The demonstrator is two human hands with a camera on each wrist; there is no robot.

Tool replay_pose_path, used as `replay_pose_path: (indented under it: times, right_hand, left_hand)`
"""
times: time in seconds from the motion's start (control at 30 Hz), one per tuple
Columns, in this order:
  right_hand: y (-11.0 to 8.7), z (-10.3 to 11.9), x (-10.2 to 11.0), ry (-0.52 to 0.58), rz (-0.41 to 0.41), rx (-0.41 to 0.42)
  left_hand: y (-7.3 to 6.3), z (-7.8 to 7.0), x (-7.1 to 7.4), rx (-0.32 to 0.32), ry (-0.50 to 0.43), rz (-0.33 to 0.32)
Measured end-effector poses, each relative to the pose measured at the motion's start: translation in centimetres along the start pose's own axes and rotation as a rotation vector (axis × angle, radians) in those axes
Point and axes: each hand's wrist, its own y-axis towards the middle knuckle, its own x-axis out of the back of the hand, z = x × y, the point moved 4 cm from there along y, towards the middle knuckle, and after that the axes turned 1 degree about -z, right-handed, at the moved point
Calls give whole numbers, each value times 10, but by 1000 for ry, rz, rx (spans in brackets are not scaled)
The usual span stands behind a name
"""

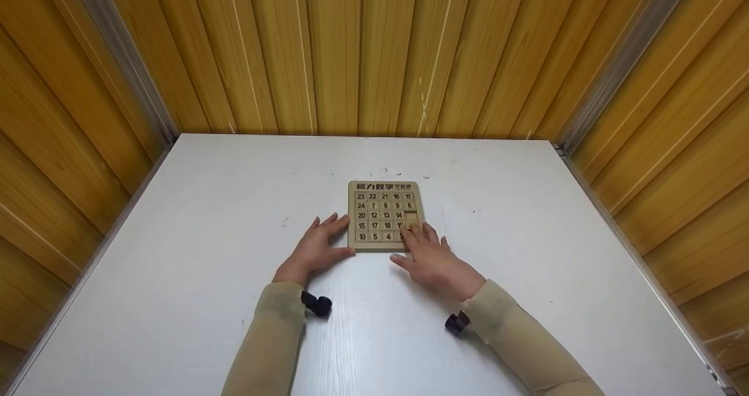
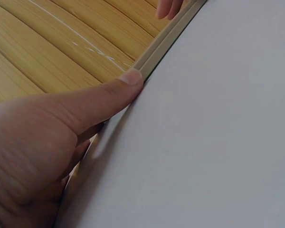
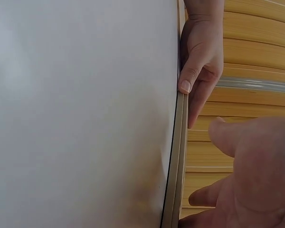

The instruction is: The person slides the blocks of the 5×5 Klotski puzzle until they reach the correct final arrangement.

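A wooden number sliding puzzle (image 1: 383, 186) lies flat on the white table, its numbered tiles set in a frame with dark lettering along the top. An empty slot shows at the right end of the middle row. My left hand (image 1: 316, 248) rests at the puzzle's left side, fingers extended, with the thumb tip against the lower left corner. Over the lower right tiles, my right hand (image 1: 433, 264) touches the puzzle with extended fingertips, its thumb held apart below the frame. Those fingers hide some tiles in the bottom two rows.
The white table (image 1: 234, 179) carries small dark marks beyond and beside the puzzle. Wood-patterned panels (image 1: 333, 57) enclose it at the back and both sides. A small black device (image 1: 319, 305) is worn at the left wrist, and another black device (image 1: 456, 324) at the right.
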Motion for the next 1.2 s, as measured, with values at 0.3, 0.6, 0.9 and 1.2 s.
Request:
replay_pose_path:
  times: [0.3,0.6,0.9,1.2]
  right_hand:
    - [9,-1,1,10,-16,9]
    - [18,-3,3,21,-20,7]
    - [17,-4,2,33,-32,19]
    - [-15,5,-4,-20,15,33]
  left_hand:
    - [-1,1,0,-3,-14,-8]
    - [1,1,-1,3,5,-2]
    - [-1,-1,-1,59,15,11]
    - [-1,-1,0,24,3,-2]
